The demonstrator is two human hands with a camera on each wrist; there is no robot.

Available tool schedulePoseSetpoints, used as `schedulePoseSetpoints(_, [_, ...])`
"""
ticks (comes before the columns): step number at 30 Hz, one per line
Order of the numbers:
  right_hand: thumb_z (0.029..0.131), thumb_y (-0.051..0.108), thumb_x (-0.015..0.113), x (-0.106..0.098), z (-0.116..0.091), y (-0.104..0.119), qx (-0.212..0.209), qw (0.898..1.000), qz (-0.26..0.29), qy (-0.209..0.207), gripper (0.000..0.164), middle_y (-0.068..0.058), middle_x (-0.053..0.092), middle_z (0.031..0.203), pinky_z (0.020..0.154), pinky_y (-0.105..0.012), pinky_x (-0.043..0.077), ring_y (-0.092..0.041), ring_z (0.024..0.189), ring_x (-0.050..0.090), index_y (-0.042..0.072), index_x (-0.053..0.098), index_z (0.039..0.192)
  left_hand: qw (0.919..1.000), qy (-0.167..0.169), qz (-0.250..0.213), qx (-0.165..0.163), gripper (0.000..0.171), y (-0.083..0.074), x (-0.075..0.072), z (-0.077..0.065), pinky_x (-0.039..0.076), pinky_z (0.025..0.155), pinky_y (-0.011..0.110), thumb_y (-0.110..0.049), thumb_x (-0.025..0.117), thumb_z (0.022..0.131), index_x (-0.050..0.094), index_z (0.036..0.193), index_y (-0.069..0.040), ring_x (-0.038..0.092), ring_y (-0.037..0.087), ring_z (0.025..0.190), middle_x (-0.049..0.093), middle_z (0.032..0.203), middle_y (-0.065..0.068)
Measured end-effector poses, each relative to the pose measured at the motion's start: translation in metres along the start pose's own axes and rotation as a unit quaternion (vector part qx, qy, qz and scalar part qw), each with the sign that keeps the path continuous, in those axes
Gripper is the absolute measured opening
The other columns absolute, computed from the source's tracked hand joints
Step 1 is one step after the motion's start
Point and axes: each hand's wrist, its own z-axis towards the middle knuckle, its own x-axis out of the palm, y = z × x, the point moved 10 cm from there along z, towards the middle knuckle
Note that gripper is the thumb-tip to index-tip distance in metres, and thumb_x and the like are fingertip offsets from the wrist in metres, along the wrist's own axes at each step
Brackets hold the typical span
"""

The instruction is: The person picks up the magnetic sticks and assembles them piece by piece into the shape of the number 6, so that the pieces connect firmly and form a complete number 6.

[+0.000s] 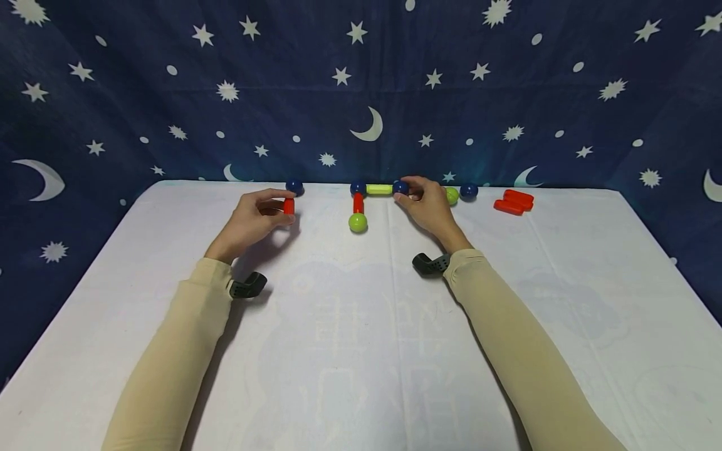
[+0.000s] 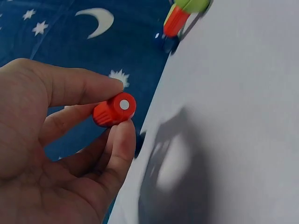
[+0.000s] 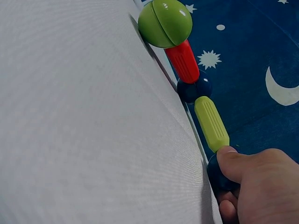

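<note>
Between thumb and fingers, my left hand [image 1: 251, 216] pinches a short red magnetic rod [image 2: 106, 114], held above the table; a pale round spot shows on its end. Just behind it lies a loose blue ball [image 1: 294, 186]. My right hand [image 1: 430, 210] grips a blue ball [image 1: 400, 188] at the right end of a joined piece. That piece has a yellow-green rod [image 3: 211, 122] running left to another blue ball [image 1: 358, 188]. From there a red rod [image 3: 183, 61] leads toward the front, ending in a green ball [image 1: 358, 222]. Fingers partly hide the gripped ball in the right wrist view.
Right of my right hand are a green ball [image 1: 452, 196] and a blue ball [image 1: 469, 191]. Farther right, red rods [image 1: 513, 202] lie together. A dark blue star-patterned cloth [image 1: 316, 81] hangs along the back edge of the white-covered table [image 1: 338, 326].
</note>
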Motion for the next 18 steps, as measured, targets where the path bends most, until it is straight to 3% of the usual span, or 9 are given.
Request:
schedulePoseSetpoints(11, [0.096, 0.018, 0.073, 0.0, 0.0, 0.0, -0.011, 1.0, 0.005, 0.0, 0.044, -0.018, 0.067, 0.117, 0.087, -0.038, 0.048, -0.026, 0.098, 0.059, 0.004, 0.063, 0.136, 0.9972, 0.068, -0.009, 0.031, 0.048, -0.025, 0.041, 0.004, 0.045, 0.1, 0.043, -0.004, 0.072, 0.091, 0.061, 0.138, -0.005, 0.059, 0.031, 0.111, 0.063, 0.124, 0.017])
schedulePoseSetpoints(18, [0.095, 0.018, 0.073, -0.001, 0.001, 0.0, -0.016, 1.0, 0.009, -0.001, 0.044, -0.018, 0.067, 0.118, 0.087, -0.038, 0.049, -0.026, 0.097, 0.06, 0.003, 0.063, 0.135, 0.9926, 0.107, -0.04, 0.04, 0.047, -0.037, 0.067, 0.001, 0.047, 0.097, 0.04, -0.006, 0.073, 0.091, 0.063, 0.137, -0.007, 0.06, 0.026, 0.112, 0.065, 0.124, 0.011])
